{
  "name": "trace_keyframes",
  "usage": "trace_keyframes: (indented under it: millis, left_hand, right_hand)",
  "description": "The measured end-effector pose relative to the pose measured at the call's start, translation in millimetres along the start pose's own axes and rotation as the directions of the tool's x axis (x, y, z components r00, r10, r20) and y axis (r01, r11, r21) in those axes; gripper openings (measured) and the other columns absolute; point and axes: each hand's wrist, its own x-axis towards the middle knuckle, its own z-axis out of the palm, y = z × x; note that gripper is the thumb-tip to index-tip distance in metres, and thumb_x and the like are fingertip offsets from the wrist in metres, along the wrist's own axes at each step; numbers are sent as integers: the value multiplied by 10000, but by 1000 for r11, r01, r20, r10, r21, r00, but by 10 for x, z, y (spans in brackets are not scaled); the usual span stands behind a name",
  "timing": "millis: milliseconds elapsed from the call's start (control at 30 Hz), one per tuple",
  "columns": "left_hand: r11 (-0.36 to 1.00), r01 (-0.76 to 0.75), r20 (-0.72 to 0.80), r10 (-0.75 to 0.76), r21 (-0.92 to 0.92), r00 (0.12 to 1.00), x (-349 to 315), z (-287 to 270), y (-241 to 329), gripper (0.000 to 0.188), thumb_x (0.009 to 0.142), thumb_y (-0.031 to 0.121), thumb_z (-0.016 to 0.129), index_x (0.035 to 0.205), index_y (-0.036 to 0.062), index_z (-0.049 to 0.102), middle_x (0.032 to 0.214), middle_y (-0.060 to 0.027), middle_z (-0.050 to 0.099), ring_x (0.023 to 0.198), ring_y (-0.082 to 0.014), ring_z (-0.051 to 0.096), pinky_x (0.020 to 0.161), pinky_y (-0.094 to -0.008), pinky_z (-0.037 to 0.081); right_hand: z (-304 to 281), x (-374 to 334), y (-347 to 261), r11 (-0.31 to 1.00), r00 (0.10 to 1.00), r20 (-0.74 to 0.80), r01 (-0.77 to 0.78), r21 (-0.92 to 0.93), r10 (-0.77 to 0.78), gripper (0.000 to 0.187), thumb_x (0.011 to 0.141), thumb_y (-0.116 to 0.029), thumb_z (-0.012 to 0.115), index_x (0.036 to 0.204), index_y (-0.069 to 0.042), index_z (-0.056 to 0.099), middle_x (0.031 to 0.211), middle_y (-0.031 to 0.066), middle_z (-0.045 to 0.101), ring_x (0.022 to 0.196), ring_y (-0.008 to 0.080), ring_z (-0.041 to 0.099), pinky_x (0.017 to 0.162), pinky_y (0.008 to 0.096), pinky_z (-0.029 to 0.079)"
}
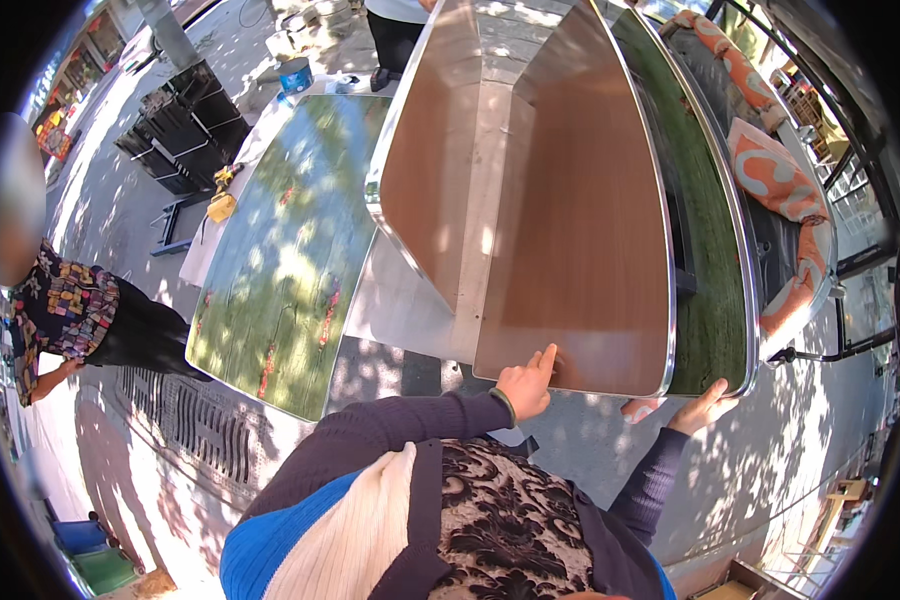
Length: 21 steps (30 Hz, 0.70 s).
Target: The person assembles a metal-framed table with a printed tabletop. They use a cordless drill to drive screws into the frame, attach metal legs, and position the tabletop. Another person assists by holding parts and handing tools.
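Observation:
My left hand [525,388] is at the near edge of a brown wood-grain tabletop panel [580,220] with a bright metal rim. One finger stretches onto its surface; the rest look curled at the edge. My right hand [705,406] grips the near right corner of a long green-patterned tabletop [718,300], its thumb on top. That tabletop lies right of the brown panel, with a black frame part [682,240] showing between them. A second brown panel [425,170] stands tilted to the left, meeting pale cardboard [485,190] in the middle.
A glossy green and blue floral tabletop [280,240] lies at the left. Beyond it are a yellow cordless drill [222,205], stacked black frames [190,125] and a blue tub [294,75]. One person [70,310] stands left, another [395,40] at the far side. A three-wheeled vehicle with orange-patterned padding [775,175] borders the right.

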Motion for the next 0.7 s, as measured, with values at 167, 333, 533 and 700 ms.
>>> trace_keyframes:
  millis: [167, 333, 533, 700]
  left_hand:
    - [978, -45, 155, 77, -202, 985, -343, -522, -707, 744, 756, 277, 648, 1351, -31, 324, 1168, -231, 568, 973, -362, 605, 864, -434, 473]
    - [918, 56, -220, -153, -393, 964, -687, -1478, -1337, 920, 739, 409, 732, 1385, -44, 258, 1301, -273, 460, 1195, -354, 495, 994, -416, 400]
    - [953, -12, -451, -131, -301, 883, 262, -2439, -1120, 1034, 668, 426, 772, 1412, -34, 221, 1356, -278, 387, 1219, -395, 451, 992, -419, 403]
    - [982, -137, -279, 95, -132, 955, 288, -2262, -970, 1024, 630, 342, 773, 1420, -3, 221, 1364, -259, 391, 1073, -395, 555, 891, -437, 474]
  right_hand:
    - [-383, -1462, 664, 848, 853, -145, -518, -111, 502, 408, 915, -289, 517, 1206, -7, 468, 1075, 103, 553, 965, 207, 532, 769, 354, 439]
    - [95, -2799, 74, 413, 5, 579, -707, -574, 815, 362, 947, -319, 508, 1115, -4, 571, 898, 137, 672, 741, 236, 668, 616, 315, 521]
    - [2397, -2539, -149, -13, -387, 719, -885, -466, 577, 921, 864, -634, 488, 1413, 42, 189, 1262, 270, 449, 1086, 314, 527, 850, 408, 494]
    - [2927, -2614, 425, -217, -493, 694, -866, -451, 525, 749, 880, -560, 473, 1294, 22, 248, 1163, 221, 444, 961, 273, 514, 757, 389, 477]
